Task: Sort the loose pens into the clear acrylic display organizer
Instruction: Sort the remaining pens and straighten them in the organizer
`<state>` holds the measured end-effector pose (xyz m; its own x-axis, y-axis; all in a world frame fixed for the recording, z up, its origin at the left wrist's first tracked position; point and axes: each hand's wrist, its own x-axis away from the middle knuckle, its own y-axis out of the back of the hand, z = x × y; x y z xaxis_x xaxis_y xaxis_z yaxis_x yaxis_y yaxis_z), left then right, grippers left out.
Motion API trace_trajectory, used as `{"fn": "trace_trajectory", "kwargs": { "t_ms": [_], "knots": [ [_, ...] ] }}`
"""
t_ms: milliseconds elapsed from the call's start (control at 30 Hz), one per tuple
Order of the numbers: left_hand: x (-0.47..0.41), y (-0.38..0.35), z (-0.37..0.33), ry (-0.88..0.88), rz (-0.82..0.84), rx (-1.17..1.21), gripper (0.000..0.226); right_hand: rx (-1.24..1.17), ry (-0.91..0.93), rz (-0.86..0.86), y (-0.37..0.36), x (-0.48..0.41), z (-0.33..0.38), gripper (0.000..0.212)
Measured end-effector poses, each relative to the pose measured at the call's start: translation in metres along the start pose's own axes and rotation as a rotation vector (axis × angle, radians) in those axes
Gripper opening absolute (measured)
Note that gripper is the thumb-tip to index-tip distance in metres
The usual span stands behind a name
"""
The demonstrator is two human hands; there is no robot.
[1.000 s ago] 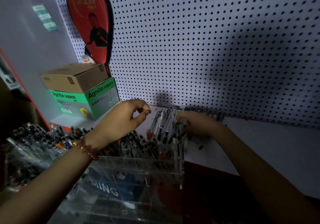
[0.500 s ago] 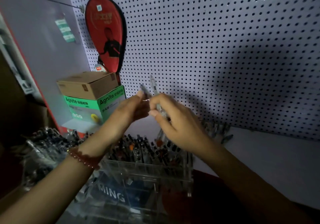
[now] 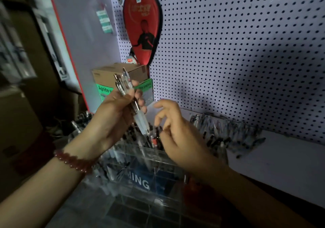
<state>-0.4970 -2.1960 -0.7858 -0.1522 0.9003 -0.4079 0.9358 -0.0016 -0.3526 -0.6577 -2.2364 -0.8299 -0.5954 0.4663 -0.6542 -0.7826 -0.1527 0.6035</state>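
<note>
red paddle case (image 3: 142, 28), green box (image 3: 144, 90), clear pens (image 3: 131, 94)

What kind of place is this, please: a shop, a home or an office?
Probably a small stationery shop: a pegboard wall with a red paddle case hanging, a clear acrylic organizer stocked with pens, and loose pens piled beside it.

Your left hand (image 3: 112, 111) is raised, thumb and fingers curled around a small bunch of pens (image 3: 140, 122) held tips down. Your right hand (image 3: 177, 134) hovers just beside it, fingers loosely bent, holding nothing. Both forearms reach in from below.
</note>
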Motion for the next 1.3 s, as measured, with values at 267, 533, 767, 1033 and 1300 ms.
{"fn": "trace_trajectory", "kwargs": {
  "t_ms": [267,533,767,1033,1300],
  "knots": [
    [0.048,0.038,0.015,0.005,0.168,-0.498,0.026,-0.58,-0.169,0.052,-0.043,-0.013,0.022,0.015],
    [0.075,0.081,0.011,0.053,0.298,-0.673,0.027,-0.722,-0.257,0.081,-0.082,-0.012,0.03,0.022],
    [0.085,0.114,0.019,0.155,0.206,-0.71,0.046,-0.319,-0.154,-0.044,-0.106,-0.018,0.021,0.031],
    [0.103,0.172,0.047,-0.026,-0.083,-1.171,0.026,0.103,-0.05,-0.032,-0.122,-0.014,0.007,0.026],
    [0.106,0.173,0.059,-0.083,-0.007,-1.51,0.025,0.207,-0.052,0.118,-0.147,-0.003,0.002,0.017]
  ]
}}
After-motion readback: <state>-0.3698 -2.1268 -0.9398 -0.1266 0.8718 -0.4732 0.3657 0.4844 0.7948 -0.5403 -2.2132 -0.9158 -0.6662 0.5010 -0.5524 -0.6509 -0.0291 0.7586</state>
